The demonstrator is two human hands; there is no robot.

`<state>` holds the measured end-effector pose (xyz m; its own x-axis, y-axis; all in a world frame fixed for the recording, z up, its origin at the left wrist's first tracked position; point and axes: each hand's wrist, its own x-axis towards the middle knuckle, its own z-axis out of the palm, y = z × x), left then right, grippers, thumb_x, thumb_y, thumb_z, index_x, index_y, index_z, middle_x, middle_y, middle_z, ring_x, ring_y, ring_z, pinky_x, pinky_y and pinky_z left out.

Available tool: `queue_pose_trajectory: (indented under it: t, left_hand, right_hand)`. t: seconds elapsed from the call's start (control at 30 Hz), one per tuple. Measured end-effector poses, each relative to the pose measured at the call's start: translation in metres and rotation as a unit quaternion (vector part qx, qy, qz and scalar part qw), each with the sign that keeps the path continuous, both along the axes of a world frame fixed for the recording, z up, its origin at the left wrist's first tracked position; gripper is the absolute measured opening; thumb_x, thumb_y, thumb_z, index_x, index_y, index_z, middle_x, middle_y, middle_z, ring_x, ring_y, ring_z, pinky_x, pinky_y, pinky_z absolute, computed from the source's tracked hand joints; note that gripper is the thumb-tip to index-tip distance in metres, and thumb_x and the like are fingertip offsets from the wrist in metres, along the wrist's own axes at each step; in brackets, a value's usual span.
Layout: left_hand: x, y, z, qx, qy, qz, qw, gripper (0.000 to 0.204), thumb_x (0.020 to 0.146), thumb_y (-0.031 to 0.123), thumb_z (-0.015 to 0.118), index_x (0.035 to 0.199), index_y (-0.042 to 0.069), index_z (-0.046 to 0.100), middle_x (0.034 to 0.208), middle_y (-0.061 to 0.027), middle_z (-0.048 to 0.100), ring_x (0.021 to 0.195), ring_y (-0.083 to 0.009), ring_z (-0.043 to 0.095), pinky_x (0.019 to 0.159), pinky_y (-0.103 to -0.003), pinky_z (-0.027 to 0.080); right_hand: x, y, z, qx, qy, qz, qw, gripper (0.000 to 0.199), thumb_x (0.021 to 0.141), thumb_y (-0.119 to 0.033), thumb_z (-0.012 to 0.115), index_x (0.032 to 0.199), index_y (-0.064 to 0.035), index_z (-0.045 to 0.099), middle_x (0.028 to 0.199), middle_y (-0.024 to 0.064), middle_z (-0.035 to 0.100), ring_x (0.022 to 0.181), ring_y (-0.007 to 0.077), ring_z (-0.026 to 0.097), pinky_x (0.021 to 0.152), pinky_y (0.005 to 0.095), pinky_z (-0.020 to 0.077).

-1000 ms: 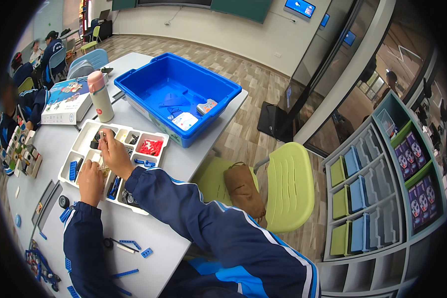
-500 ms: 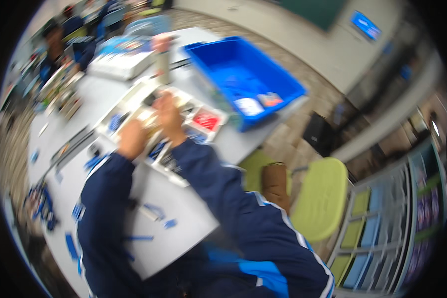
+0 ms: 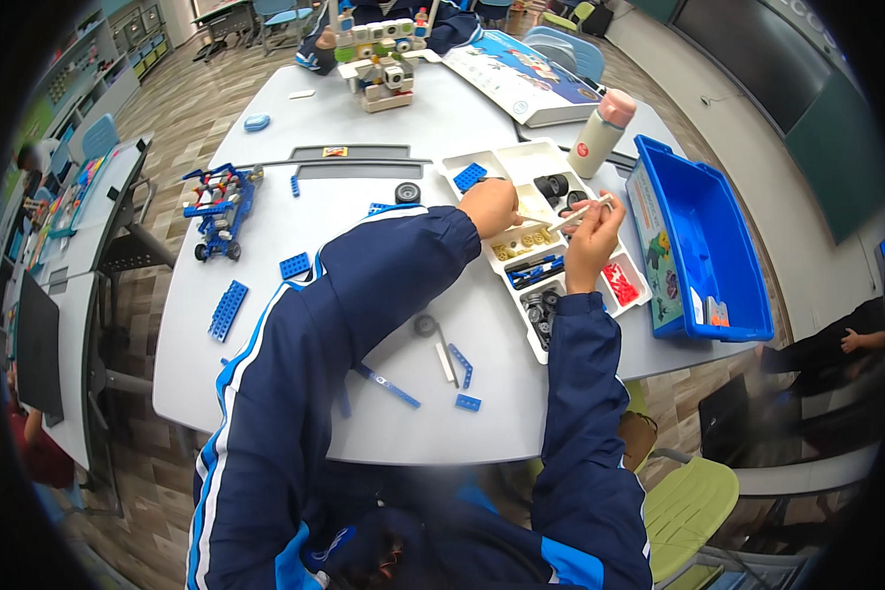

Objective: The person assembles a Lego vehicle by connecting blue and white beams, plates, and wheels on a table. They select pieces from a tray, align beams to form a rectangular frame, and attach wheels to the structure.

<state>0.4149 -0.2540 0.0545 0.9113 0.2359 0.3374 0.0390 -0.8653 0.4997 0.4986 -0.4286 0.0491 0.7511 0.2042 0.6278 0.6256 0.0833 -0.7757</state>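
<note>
A white sorting tray (image 3: 524, 329) with several compartments lies under both hands. My left hand (image 3: 490, 208) dips into its middle, fingers curled together, the tips partly hidden. In my right hand (image 3: 595, 241), pinched between thumb and fingers, is a thin white building beam (image 3: 568, 218), held tilted above the tray. Around the hands the compartments hold tan gears (image 3: 523, 244), dark blue and black rods (image 3: 536, 271), black wheels (image 3: 553, 187), red small parts (image 3: 619, 283), grey-black round parts (image 3: 541, 313) and a blue brick (image 3: 470, 177).
Right of the tray stands a deep blue bin (image 3: 718, 265), with a pink-capped bottle (image 3: 600, 133) behind the tray. Loose blue beams (image 3: 391, 386) and plates (image 3: 228, 311) lie on the white table (image 3: 295, 433). A blue built vehicle (image 3: 221, 206) sits left; a white built model (image 3: 382, 74) stands far.
My view has swung, so the tray and bin appear further right. Both hands stay over the tray and are now farther apart. The earlier frame is blurred.
</note>
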Motion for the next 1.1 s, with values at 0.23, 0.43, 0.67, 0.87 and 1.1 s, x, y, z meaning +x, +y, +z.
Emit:
queue_pose_trajectory:
  t: [0.23, 0.43, 0.67, 0.87, 1.1]
  left_hand:
    - [-0.087, 0.031, 0.086, -0.247, 0.065, 0.001, 0.967, 0.028, 0.103, 0.028, 0.064, 0.117, 0.004, 0.071, 0.072, -0.0104, 0.07, 0.053, -0.0184, 0.069, 0.05, -0.031, 0.055]
    - [-0.239, 0.043, 0.096, -0.11, 0.031, 0.07, 0.991, 0.028, 0.108, 0.026, 0.055, 0.113, 0.001, 0.064, 0.078, -0.0094, 0.065, 0.071, -0.0154, 0.061, 0.068, -0.035, 0.049]
    - [-0.362, 0.03, 0.02, -0.031, 0.026, 0.19, 0.981, 0.014, 0.1, 0.01, 0.056, 0.101, -0.003, 0.061, 0.087, -0.0254, 0.067, 0.081, -0.044, 0.066, 0.074, -0.051, 0.051]
    - [-0.364, 0.023, -0.015, 0.089, -0.027, 0.198, 0.976, 0.009, 0.088, 0.009, 0.067, 0.094, 0.006, 0.061, 0.09, -0.0116, 0.066, 0.093, -0.0322, 0.063, 0.076, -0.044, 0.053]
    - [-0.363, 0.037, -0.025, 0.11, -0.031, 0.179, 0.977, 0.013, 0.084, 0.006, 0.069, 0.096, 0.006, 0.063, 0.093, -0.0082, 0.065, 0.093, -0.03, 0.061, 0.079, -0.044, 0.049]
  right_hand:
    - [0.011, 0.0, -0.008, 0.008, 0.032, 0.015, 0.999, 0.026, 0.11, -0.013, 0.045, 0.133, -0.0021, 0.047, 0.096, 0.0113, 0.068, 0.076, 0.0181, 0.071, 0.062, 0.0277, 0.0553]
    - [0.011, -0.002, -0.008, -0.024, 0.011, 0.008, 1.0, 0.025, 0.108, -0.014, 0.052, 0.13, -0.0014, 0.05, 0.1, 0.0111, 0.069, 0.082, 0.0194, 0.074, 0.065, 0.0299, 0.0587]
    - [-0.064, 0.021, 0.034, -0.057, -0.002, 0.168, 0.984, 0.015, 0.102, -0.008, 0.063, 0.116, -0.0012, 0.059, 0.1, 0.0082, 0.067, 0.087, 0.0172, 0.072, 0.068, 0.0267, 0.0591]
    - [-0.186, 0.044, 0.037, -0.115, 0.045, 0.421, 0.899, 0.013, 0.095, -0.001, 0.071, 0.106, -0.0022, 0.064, 0.097, 0.0052, 0.066, 0.089, 0.0148, 0.066, 0.079, 0.0287, 0.055]
    - [-0.212, 0.044, 0.018, -0.272, -0.262, 0.326, 0.867, 0.016, 0.08, 0.002, 0.077, 0.09, -0.0026, 0.065, 0.091, 0.0113, 0.065, 0.091, 0.0304, 0.061, 0.081, 0.0391, 0.0494]
